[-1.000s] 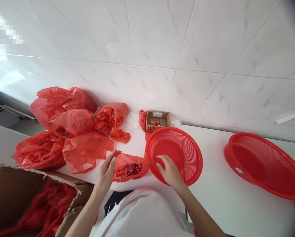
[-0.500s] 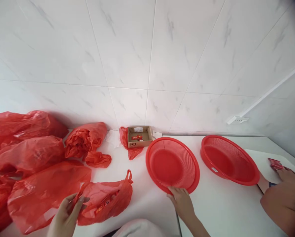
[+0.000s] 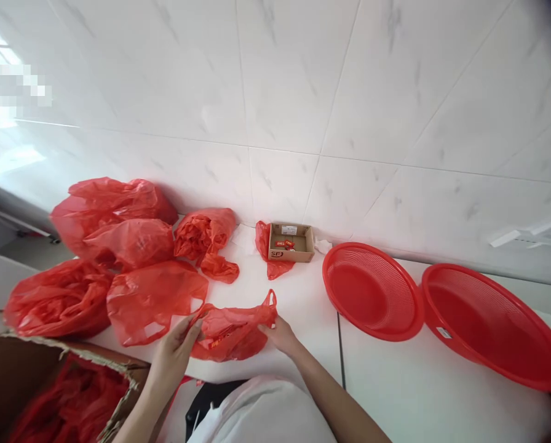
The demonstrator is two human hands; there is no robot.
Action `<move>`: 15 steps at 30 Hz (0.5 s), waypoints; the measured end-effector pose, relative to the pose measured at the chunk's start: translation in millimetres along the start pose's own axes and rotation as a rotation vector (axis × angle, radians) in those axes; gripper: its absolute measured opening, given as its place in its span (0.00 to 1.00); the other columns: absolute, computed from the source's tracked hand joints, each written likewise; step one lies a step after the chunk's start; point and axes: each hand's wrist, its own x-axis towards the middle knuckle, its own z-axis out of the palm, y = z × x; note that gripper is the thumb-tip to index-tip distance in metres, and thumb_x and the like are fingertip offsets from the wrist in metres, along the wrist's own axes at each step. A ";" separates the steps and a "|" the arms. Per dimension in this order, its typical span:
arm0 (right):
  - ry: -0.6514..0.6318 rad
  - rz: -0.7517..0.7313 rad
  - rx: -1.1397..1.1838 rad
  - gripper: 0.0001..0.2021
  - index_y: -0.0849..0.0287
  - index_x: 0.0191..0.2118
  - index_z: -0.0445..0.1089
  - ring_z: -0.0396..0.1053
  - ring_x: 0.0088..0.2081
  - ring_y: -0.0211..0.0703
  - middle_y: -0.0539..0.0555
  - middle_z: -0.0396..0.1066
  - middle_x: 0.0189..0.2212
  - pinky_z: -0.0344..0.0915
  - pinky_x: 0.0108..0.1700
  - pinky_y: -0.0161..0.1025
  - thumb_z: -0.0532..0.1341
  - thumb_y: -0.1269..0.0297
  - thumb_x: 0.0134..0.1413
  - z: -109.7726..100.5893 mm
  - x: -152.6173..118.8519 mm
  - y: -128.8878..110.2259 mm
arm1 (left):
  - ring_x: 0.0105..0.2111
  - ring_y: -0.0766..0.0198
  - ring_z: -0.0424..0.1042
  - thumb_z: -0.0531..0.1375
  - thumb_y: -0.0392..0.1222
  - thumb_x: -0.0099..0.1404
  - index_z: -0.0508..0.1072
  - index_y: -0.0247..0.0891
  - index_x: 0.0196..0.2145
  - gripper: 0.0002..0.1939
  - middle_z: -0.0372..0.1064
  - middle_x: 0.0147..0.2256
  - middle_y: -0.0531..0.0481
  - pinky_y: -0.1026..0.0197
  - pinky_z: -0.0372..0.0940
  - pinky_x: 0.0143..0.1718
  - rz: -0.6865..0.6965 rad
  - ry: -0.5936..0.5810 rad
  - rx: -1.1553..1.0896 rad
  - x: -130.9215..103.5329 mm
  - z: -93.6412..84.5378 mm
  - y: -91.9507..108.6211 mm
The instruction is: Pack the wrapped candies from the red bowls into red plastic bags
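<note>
A red plastic bag (image 3: 238,351) with handle loops lies in front of me on the white table. Small red packets (image 3: 218,343) with pale lettering show through its mouth. My left hand (image 3: 178,346) is closed, pinching the bag's left edge between thumb and fingers. At the opposite end, my right hand (image 3: 280,335) grips the bag's side just below the upright handle loop. Part of the right fingers is hidden behind the red film. Another red bag (image 3: 153,298), lying flat, is just beyond my left hand.
Two red mesh baskets (image 3: 372,292) stand on the right. A small cardboard box (image 3: 292,255) with a few red packets sits near the wall. Several filled red bags (image 3: 132,243) are heaped on the left. An open carton (image 3: 139,375) holding red plastic is at lower left.
My right hand has left the basket's rim and now holds the bag's right side. That basket sits farther right, against the other one. The view has turned left, bringing the carton into sight.
</note>
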 end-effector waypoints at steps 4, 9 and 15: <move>-0.078 -0.151 0.034 0.11 0.58 0.35 0.73 0.74 0.37 0.47 0.52 0.77 0.33 0.68 0.40 0.39 0.55 0.60 0.58 3.9 1.8 -30.3 | 0.26 0.63 0.65 0.57 0.63 0.58 0.71 0.39 0.23 0.23 0.67 0.22 0.53 0.64 0.63 0.31 -0.007 0.060 0.019 -8.8 -12.0 -9.1; 0.124 -0.292 0.022 0.13 0.57 0.41 0.72 0.72 0.33 0.45 0.53 0.76 0.32 0.66 0.37 0.38 0.52 0.61 0.60 -38.9 -19.9 -64.6 | 0.26 0.64 0.65 0.57 0.64 0.58 0.70 0.38 0.22 0.24 0.67 0.22 0.52 0.64 0.64 0.32 -0.062 0.062 -0.105 -8.0 -7.1 -25.9; 0.021 -0.378 -0.167 0.11 0.55 0.32 0.71 0.65 0.26 0.40 0.49 0.70 0.24 0.60 0.30 0.35 0.52 0.63 0.60 -52.2 -42.7 -74.6 | 0.26 0.65 0.65 0.59 0.64 0.57 0.75 0.35 0.43 0.29 0.65 0.23 0.55 0.62 0.66 0.33 -0.186 -0.139 -0.295 -2.7 33.7 -30.6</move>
